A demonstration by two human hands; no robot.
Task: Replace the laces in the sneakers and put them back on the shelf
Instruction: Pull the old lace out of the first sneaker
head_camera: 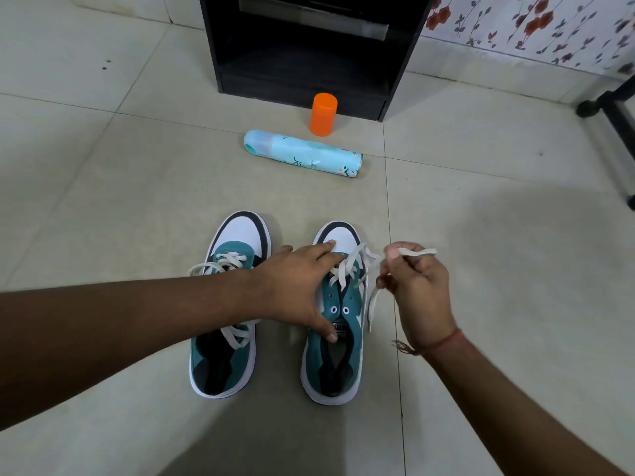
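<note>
On pale floor tiles, sneakers face shelf.

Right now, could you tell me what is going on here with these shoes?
A person is working on the laces of a pair of teal and white sneakers on the tiled floor. The left hand rests on the right sneaker, steadying it, while the right hand pinches its white lace, which runs only through the front eyelets. The left sneaker stands beside it with its lace in. Beyond them lie a spray can, an orange cap and the black shelf.
</note>
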